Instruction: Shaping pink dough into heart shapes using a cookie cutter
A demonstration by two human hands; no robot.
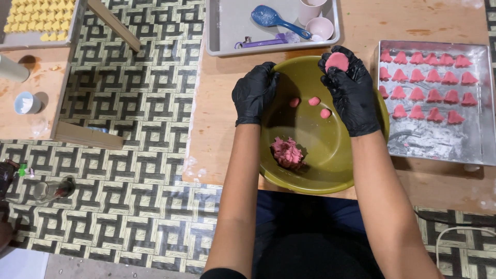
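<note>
Patterned woven matting covers the floor, and on it sits a low wooden bench [361,31] that carries everything I am working with. From my head camera I look straight down at an olive-green bowl [330,170] in front of me.

My right hand [351,88], in a black glove, is raised over the far rim of the bowl, and its fingers [356,62] are curled round a flattened pink dough disc [338,60], which rests in the cupped palm facing up at me. My left hand [254,93], also gloved in black, rests on the bowl's left rim; its fingers are bent together on the edge and hold nothing else that I can see.

Inside the bowl, three small pink dough balls [310,105] lie between my hands, nearer the far wall, and a rough lump of pink dough [287,151] sits on the near side.

The disc lies to the right of the bowl's middle, so my right hand is the one that has it. Just right of that hand, a metal tray [439,139] holds rows of pink bell-shaped pieces [423,85], with bare room along its near part. Beyond the bowl, a grey tray [222,31] holds a blue slotted spoon [274,19] and pale pink cups [316,18].
</note>
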